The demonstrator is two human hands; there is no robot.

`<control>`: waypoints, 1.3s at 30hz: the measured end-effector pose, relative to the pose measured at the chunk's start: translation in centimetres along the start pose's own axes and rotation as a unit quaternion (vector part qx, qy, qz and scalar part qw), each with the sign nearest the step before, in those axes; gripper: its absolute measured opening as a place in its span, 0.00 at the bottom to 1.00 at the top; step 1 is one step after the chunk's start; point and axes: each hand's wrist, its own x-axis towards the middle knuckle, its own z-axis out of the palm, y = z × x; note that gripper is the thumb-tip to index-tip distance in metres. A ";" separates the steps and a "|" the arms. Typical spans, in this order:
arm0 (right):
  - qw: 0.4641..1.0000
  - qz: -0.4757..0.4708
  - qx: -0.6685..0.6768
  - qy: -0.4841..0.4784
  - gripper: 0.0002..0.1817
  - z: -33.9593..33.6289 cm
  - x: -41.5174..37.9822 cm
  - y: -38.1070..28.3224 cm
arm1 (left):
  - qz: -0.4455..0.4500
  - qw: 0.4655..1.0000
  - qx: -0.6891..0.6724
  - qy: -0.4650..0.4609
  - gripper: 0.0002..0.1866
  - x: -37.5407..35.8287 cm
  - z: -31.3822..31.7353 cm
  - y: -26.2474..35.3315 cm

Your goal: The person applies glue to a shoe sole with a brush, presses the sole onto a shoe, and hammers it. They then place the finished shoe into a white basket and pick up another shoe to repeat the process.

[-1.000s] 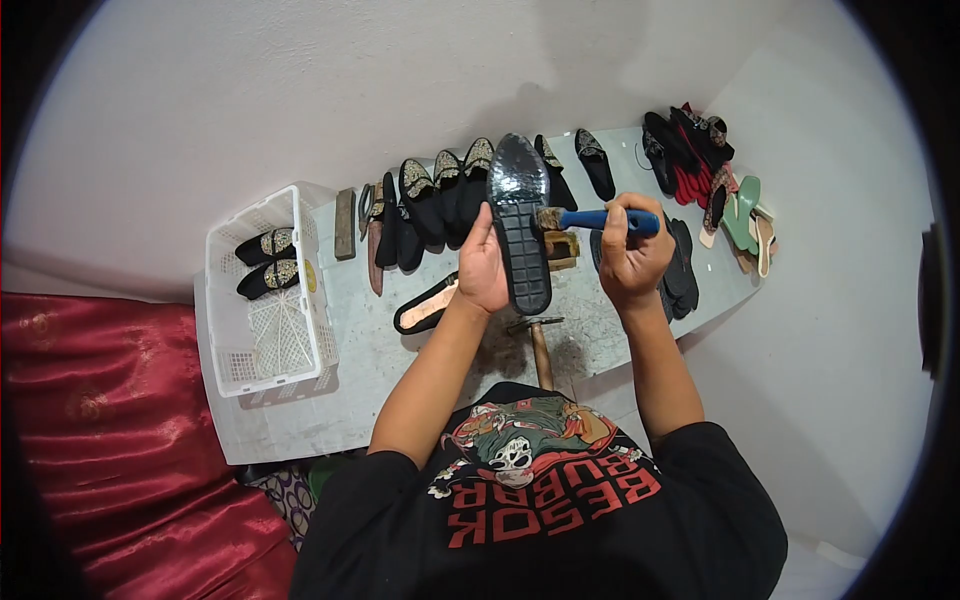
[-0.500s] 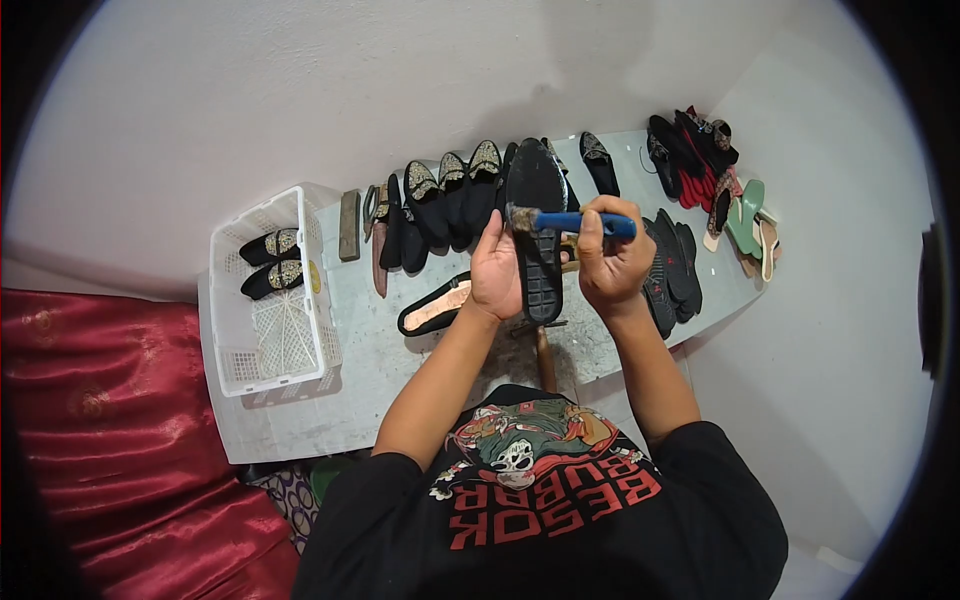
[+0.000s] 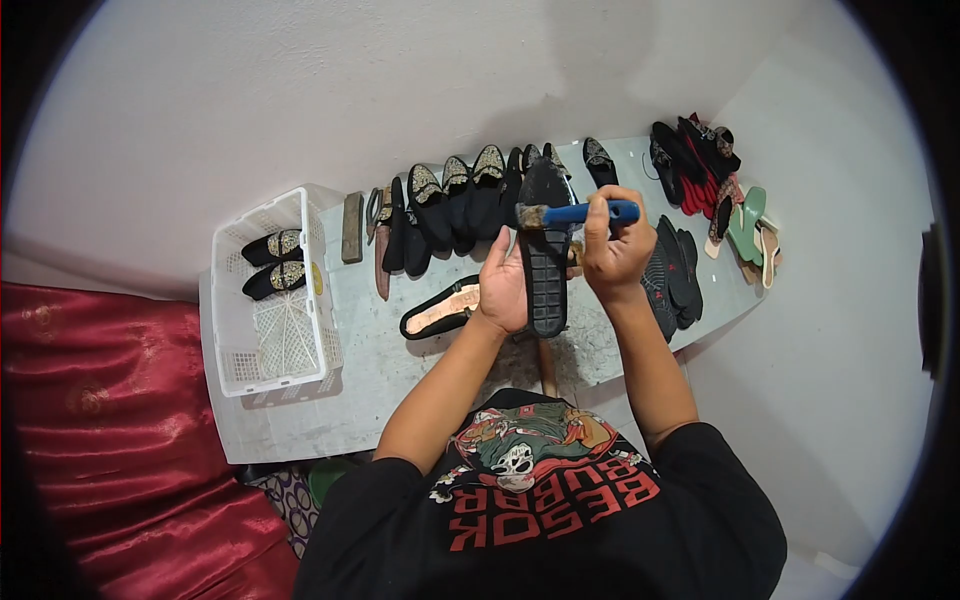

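My left hand [image 3: 505, 290] holds a black shoe [image 3: 546, 290] from its left side, with the ridged sole turned up toward the camera. In my right hand [image 3: 618, 248] is a brush with a blue handle [image 3: 580, 213]; its bristles [image 3: 530, 216] lie against the middle of the sole. Beneath my left hand, on the table, lies another black shoe with a light insole [image 3: 440, 310]. A wooden handle [image 3: 547, 368] shows below the held shoe, its head hidden.
On the table [image 3: 370, 390] are a white basket [image 3: 318, 300] with two patterned shoes, a wooden block [image 3: 352, 228], a row of black shoes [image 3: 457, 205], stacked black soles [image 3: 684, 275], and green soles [image 3: 745, 225] at the right. A red curtain [image 3: 110, 400] hangs at the left.
The held shoe has moved slightly down and its toe tilts a little differently. The brush has shifted slightly right and the right hand a little up.
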 end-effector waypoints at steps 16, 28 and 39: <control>0.999 0.034 -0.003 0.032 0.07 0.3 0.2 2.0 | -0.010 0.996 0.074 0.058 0.33 -0.1 -0.7 -0.1; 0.995 0.061 -0.042 0.063 0.06 -1.6 2.1 4.4 | -0.017 0.994 0.084 0.068 0.30 -0.2 -1.3 -0.3; 0.987 0.119 0.044 0.101 0.08 -1.7 2.7 3.4 | 0.006 0.989 0.075 0.124 0.30 -0.4 -0.2 -0.4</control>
